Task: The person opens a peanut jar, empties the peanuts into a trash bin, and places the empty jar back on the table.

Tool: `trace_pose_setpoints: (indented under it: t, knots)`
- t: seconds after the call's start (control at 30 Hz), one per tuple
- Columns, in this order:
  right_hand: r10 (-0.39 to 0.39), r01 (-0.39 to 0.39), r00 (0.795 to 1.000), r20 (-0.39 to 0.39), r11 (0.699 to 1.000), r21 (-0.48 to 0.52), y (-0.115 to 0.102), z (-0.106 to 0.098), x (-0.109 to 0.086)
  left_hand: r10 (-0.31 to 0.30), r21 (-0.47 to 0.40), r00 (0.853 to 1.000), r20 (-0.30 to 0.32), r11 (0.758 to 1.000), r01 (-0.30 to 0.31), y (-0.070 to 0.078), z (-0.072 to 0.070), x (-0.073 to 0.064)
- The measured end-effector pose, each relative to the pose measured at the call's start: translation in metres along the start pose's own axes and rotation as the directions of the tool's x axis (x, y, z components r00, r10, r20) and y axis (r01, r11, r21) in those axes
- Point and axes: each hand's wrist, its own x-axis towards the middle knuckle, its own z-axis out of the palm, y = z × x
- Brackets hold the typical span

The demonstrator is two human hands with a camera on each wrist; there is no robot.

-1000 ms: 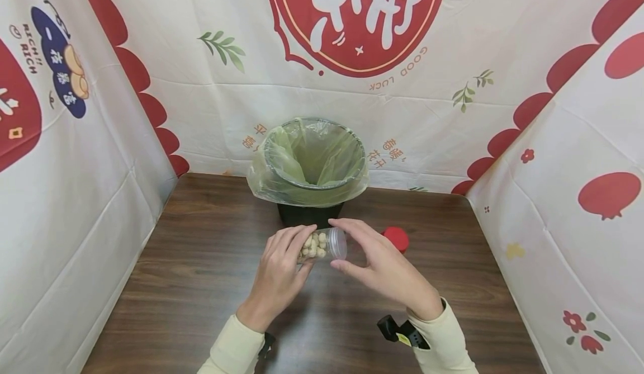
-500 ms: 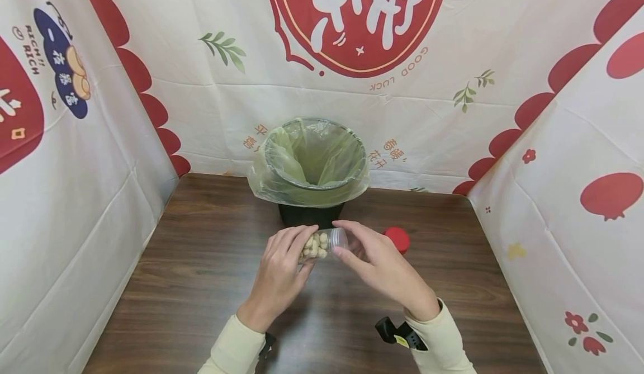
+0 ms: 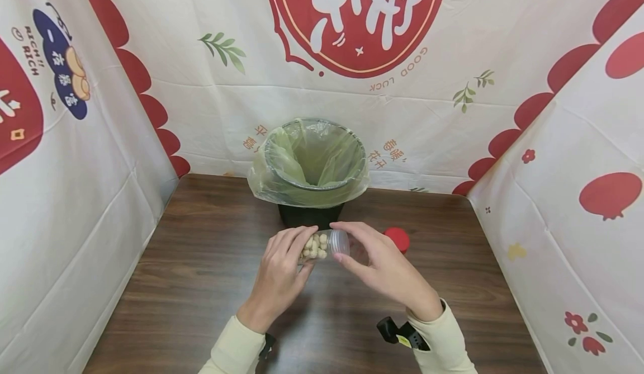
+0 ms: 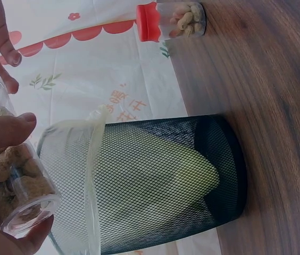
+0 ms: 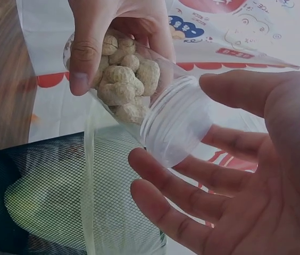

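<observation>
Since the last frame, the thumb of the right hand [image 3: 386, 263] has dipped slightly toward six o'clock; from it, the peanut jar [image 3: 316, 246] lies at nine, grasped by the left hand [image 3: 279, 262]. Left wrist: its axis runs eleven to five. Right wrist: its ridged end [image 5: 174, 121] points to four, nearest the loosely curved right fingers; whether they grip, I cannot tell.

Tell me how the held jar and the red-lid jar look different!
The held jar is tipped sideways in the left hand; the red-lid jar stands upright on the table. The held jar has a clear, ridged top, while the red-lid jar wears a red lid. Both are clear and hold peanuts.
</observation>
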Motion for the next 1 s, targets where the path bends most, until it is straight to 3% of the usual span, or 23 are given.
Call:
trace_pose_setpoints:
  t: [0.2,0.37,0.53,0.8,1.0]
  knots:
    - [-0.081,0.081,0.997,-0.002,0.996,-0.041,-0.0001,-0.0013,0.0003,-0.001,0.004,1.0,0.003,1.0,0.001,0.0004,-0.0002,-0.0004]
    - [-0.105,0.104,0.995,-0.002,0.994,-0.044,-0.0002,-0.0023,-0.0006,-0.003,0.004,1.0,0.002,1.0,0.003,0.001,-0.0003,-0.0002]
    - [-0.063,0.064,0.998,0.014,0.997,-0.047,-0.0003,-0.0025,-0.001,-0.002,0.007,1.0,0.0,1.0,0.002,0.0017,0.0001,0.0005]
    - [0.07,-0.071,0.997,0.023,0.997,0.031,-0.001,-0.0017,0.0009,-0.004,0.008,1.0,-0.002,1.0,0.004,0.0024,-0.0002,0.001]
    - [0.09,-0.091,0.996,0.013,0.994,0.053,-0.001,-0.0011,0.0016,-0.003,0.008,1.0,0.001,1.0,0.003,0.0027,-0.0006,0.0009]
